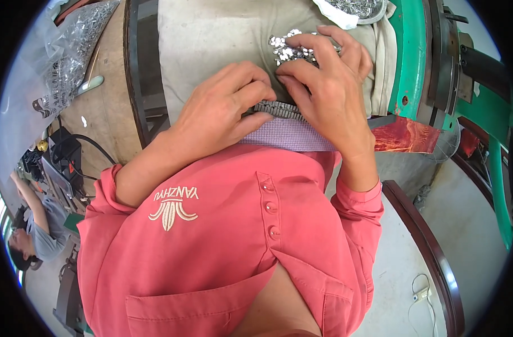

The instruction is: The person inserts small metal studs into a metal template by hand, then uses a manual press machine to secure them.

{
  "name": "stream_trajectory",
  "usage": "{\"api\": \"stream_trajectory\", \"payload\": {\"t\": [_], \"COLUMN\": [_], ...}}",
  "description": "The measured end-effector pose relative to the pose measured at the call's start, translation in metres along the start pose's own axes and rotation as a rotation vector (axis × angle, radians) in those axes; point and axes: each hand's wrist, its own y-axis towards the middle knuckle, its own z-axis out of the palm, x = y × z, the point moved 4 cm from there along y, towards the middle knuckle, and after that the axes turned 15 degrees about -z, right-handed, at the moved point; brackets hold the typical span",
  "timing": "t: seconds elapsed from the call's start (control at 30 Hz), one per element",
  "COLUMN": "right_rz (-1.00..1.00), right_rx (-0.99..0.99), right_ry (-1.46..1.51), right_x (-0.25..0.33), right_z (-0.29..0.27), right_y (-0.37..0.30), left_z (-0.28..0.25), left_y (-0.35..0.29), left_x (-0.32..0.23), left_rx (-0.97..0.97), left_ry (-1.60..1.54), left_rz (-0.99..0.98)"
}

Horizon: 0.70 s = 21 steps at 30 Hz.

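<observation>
A row of small dark-grey metal pieces [278, 109], packed side by side, lies along the near edge of the cloth-covered work surface [211, 39]. At its left end is my left hand [225, 101], fingers curled, thumb and fingers closed around that end. Just beyond the row, a loose pile of small shiny metal pieces [290, 51] rests on the cloth. My right hand [329, 78] arches over the pile's right side; its thumb and index tips come together, and whatever lies between them is hidden. Purple woven fabric [290, 135] runs beneath the row, next to my shirt.
A bowl of small metal parts [357, 8] stands at the far right, with white plastic beside it. Green machine framing [408, 56] borders the right side. On the left, a wooden board [113, 84] carries a clear bag of metal parts [71, 50]. Another person [40, 230] is at far left.
</observation>
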Motion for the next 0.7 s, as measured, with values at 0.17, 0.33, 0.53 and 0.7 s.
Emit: {"api": "stream_trajectory", "payload": {"t": [0.17,0.33,0.53,0.7], "right_rz": [0.036,0.055,0.094,0.174], "right_rx": [-0.021,-0.108,-0.222,-0.105], "right_ry": [-0.007,-0.020,0.032,0.007], "right_x": [-0.001,0.001,0.009,0.031], "right_z": [0.004,0.011,-0.012,-0.010], "right_y": [0.003,-0.005,-0.028,-0.050], "left_z": [0.006,0.008,0.002,-0.004], "left_y": [0.002,0.003,0.002,-0.003], "left_x": [-0.004,-0.002,0.000,0.006], "left_rx": [-0.035,-0.048,-0.023,0.007], "left_ry": [0.036,0.038,-0.082,-0.086], "left_rz": [0.041,0.053,-0.054,-0.063]}}
